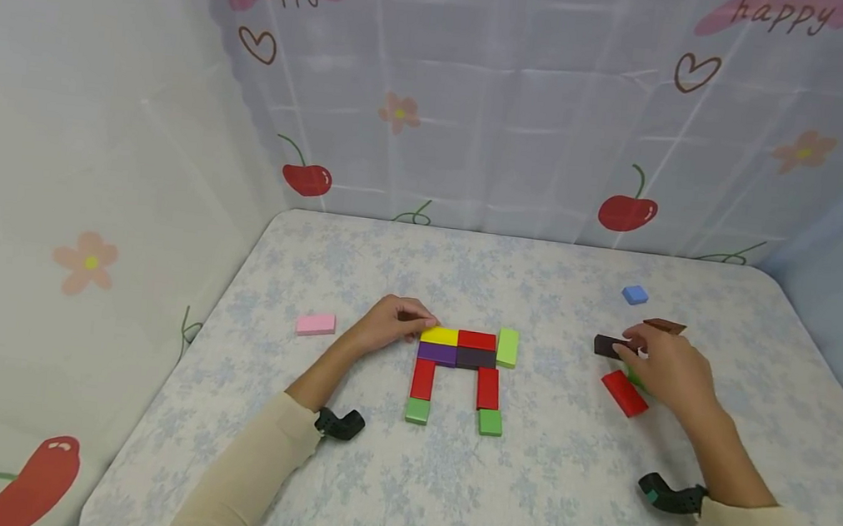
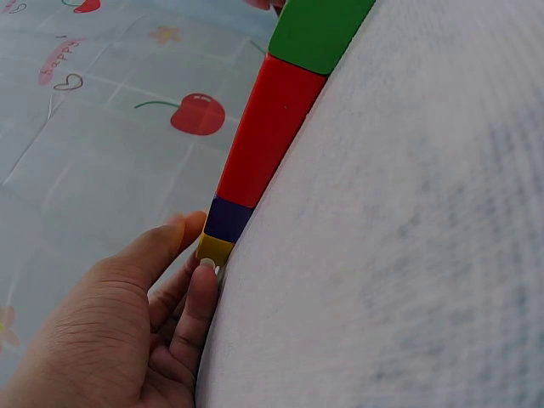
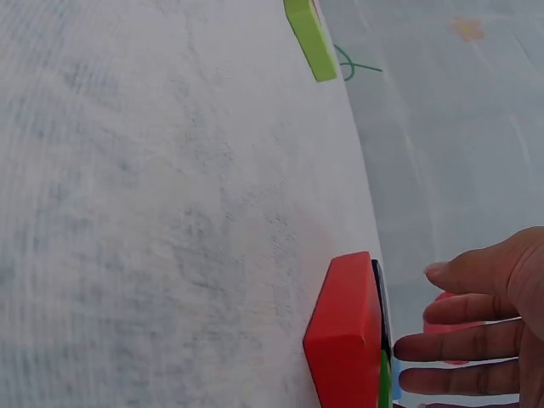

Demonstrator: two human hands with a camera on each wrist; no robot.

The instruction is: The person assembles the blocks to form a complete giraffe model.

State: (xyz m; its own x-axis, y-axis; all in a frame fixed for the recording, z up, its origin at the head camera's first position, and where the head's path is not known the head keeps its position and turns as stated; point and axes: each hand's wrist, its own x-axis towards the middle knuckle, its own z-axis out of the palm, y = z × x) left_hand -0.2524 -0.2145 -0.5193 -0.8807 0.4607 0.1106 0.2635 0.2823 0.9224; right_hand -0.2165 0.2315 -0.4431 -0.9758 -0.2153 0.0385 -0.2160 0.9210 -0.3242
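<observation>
A figure of coloured blocks lies flat on the table in the head view. My left hand (image 1: 395,324) is at its upper left corner, and its thumb and fingertips pinch the end of the yellow block (image 1: 441,336). The left wrist view also shows the fingertips on this yellow block (image 2: 216,249). My right hand (image 1: 668,364) hovers over loose blocks with fingers extended and holds nothing visible. Beside it lie a black block (image 1: 607,346), a red block (image 1: 624,394) and a brown block (image 1: 664,325). A green block (image 1: 635,378) is partly hidden under that hand.
Adjoining the yellow block are a purple block (image 1: 437,354), a red one (image 1: 477,340) and a dark one (image 1: 476,358). A light green block (image 1: 508,348) stands at the figure's right. Apart lie a pink block (image 1: 316,324) and a blue block (image 1: 635,294).
</observation>
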